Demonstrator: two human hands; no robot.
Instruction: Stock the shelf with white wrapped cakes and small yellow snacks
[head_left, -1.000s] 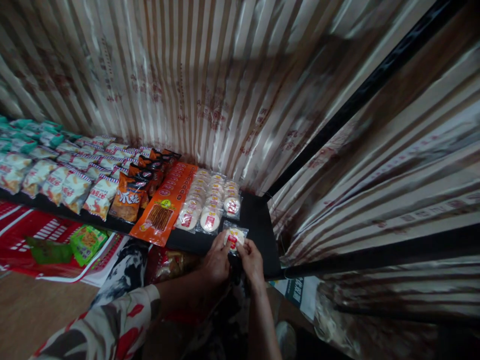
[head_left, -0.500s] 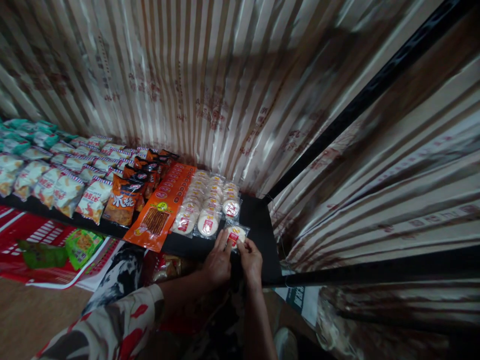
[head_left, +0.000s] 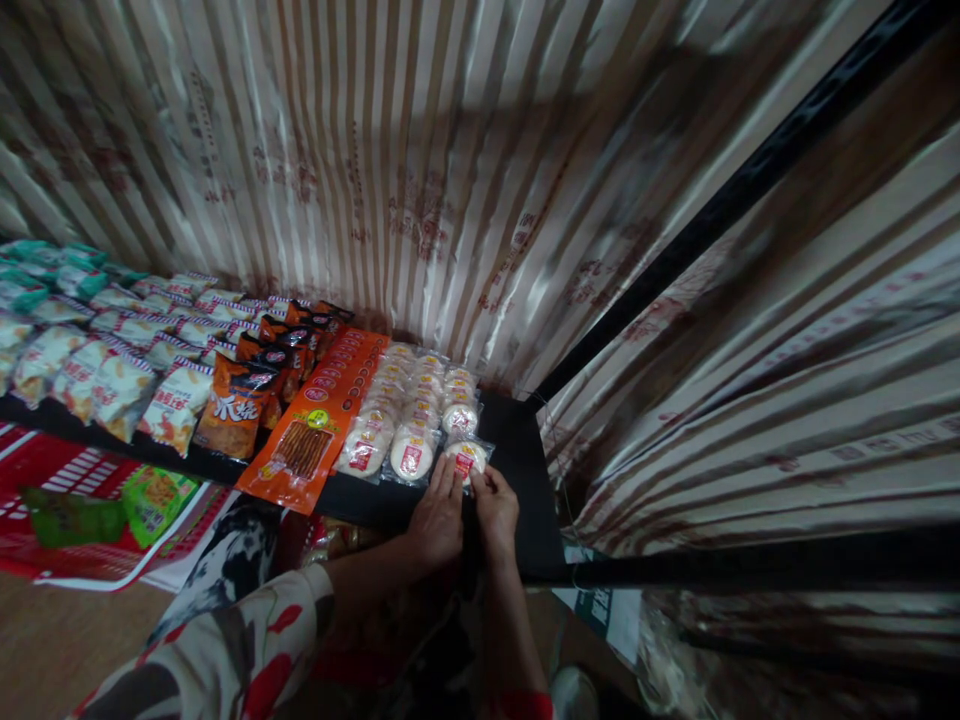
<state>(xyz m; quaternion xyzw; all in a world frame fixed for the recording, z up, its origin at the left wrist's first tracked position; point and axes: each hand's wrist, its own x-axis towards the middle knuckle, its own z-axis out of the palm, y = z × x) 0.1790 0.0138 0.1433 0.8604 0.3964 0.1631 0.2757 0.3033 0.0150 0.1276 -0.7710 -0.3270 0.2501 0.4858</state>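
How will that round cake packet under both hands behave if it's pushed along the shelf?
The round cake packet looks small and flat, so probably light and unlikely to roll. Its glossy clear wrapper may slide easily on the black shelf. Pinched by its crinkly edge, it would likely flop.

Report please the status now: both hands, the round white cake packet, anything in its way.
Left hand and right hand both grip the clear-wrapped round white cake packet on the black shelf. Rows of same packets directly behind, touching.
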